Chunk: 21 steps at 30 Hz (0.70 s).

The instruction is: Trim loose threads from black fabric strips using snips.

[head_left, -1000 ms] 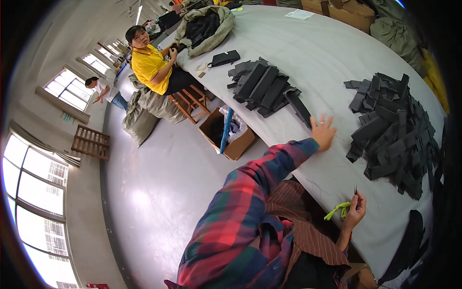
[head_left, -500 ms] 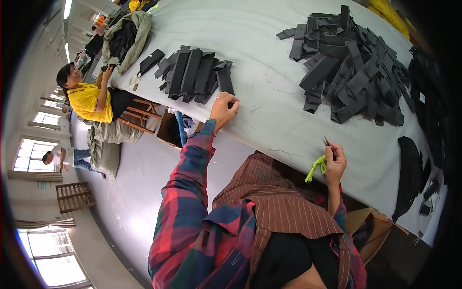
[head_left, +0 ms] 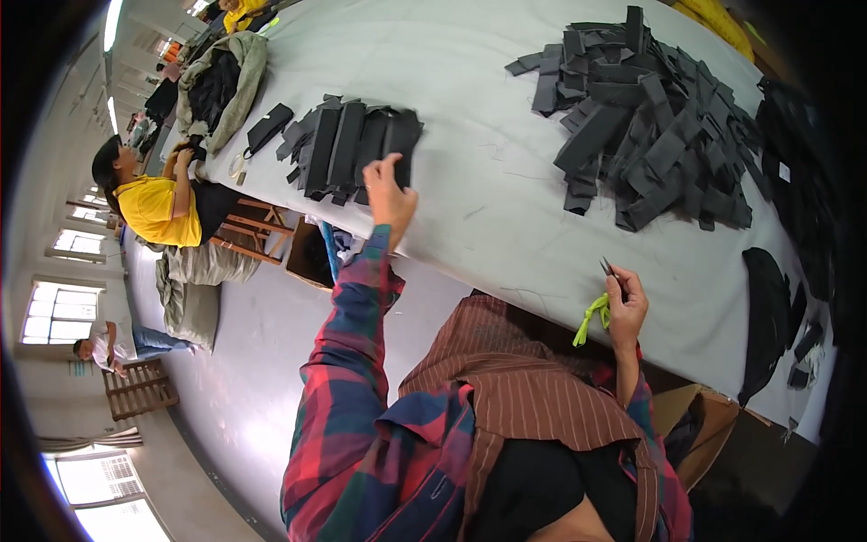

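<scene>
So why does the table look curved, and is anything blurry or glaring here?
Head view: the fisheye lens bends the table edge and rings the picture in black. Windows at the left glare white. The left hand on the small strap stack, the right hand with snips, and the big strap pile look sharp. Shadows are soft.

The right hand [head_left: 626, 307] hides most of the snips [head_left: 607, 268]; the dark rim cuts off the desk's [head_left: 488, 208] far end.

Bright window daylight, heavy fisheye vignetting.
</scene>
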Each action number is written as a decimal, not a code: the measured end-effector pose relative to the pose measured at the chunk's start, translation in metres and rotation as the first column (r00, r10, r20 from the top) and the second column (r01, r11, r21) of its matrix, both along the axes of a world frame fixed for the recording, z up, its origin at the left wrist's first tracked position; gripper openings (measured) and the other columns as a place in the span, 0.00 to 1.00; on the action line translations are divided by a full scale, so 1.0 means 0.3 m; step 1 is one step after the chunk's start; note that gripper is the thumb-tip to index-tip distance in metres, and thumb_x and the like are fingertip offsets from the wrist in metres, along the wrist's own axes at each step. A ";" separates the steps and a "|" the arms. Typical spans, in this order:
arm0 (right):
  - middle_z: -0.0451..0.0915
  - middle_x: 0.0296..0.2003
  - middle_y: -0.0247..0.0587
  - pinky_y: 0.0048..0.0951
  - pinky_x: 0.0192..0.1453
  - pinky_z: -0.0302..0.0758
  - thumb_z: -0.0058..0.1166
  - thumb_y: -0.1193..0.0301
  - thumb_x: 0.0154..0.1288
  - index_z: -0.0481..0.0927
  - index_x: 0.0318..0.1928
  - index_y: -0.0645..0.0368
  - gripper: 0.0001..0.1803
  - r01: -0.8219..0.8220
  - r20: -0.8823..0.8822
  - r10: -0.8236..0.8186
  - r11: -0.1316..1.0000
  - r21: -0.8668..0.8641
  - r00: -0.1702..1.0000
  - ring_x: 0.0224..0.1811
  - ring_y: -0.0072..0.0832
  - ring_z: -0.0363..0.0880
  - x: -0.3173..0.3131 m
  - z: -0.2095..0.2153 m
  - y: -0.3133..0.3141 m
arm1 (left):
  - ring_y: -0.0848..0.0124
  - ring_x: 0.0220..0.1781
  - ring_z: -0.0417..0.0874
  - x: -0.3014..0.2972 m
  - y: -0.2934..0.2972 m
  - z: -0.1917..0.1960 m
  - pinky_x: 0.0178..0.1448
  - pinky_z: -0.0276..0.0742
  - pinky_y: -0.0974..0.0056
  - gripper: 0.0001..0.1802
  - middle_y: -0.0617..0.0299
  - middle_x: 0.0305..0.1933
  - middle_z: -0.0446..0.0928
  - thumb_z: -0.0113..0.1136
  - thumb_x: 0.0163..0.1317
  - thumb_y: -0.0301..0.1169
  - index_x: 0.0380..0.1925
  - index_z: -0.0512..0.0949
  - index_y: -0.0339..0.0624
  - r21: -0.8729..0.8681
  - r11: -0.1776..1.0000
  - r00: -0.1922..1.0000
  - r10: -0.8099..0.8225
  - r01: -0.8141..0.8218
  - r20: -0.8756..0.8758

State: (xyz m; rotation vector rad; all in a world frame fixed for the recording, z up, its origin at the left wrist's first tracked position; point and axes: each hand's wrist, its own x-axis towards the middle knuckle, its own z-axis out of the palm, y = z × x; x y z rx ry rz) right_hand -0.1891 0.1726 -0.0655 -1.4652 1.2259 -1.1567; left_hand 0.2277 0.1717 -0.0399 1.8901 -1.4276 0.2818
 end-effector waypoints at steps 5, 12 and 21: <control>0.78 0.30 0.28 0.16 0.38 0.68 0.57 0.72 0.64 0.79 0.42 0.64 0.09 0.008 0.007 -0.008 0.999 0.037 1.000 0.33 0.13 0.70 -0.014 -0.009 0.005 | 0.49 0.58 0.67 0.213 -0.072 0.237 0.58 0.65 0.49 0.31 0.48 0.55 0.67 0.51 0.45 0.19 0.54 0.70 0.47 -0.118 0.971 0.924 0.235 -0.209 0.302; 0.79 0.31 0.29 0.17 0.39 0.69 0.57 0.73 0.63 0.79 0.43 0.64 0.09 -0.063 0.080 0.064 0.998 -0.013 0.995 0.33 0.14 0.72 0.041 0.027 -0.011 | 0.47 0.69 0.59 0.815 0.095 0.131 0.60 0.46 0.22 0.39 0.58 0.71 0.58 0.56 0.50 0.33 0.66 0.59 0.64 0.543 0.722 0.901 0.292 -0.428 0.320; 0.79 0.29 0.29 0.16 0.36 0.69 0.58 0.73 0.62 0.79 0.42 0.63 0.09 0.028 0.041 -0.029 0.999 0.016 0.999 0.31 0.12 0.71 0.004 -0.001 0.002 | 0.45 0.72 0.49 -0.241 -0.357 -0.045 0.60 0.46 0.23 0.32 0.55 0.73 0.50 0.53 0.63 0.50 0.66 0.60 0.61 0.353 0.907 0.969 -0.248 0.230 0.006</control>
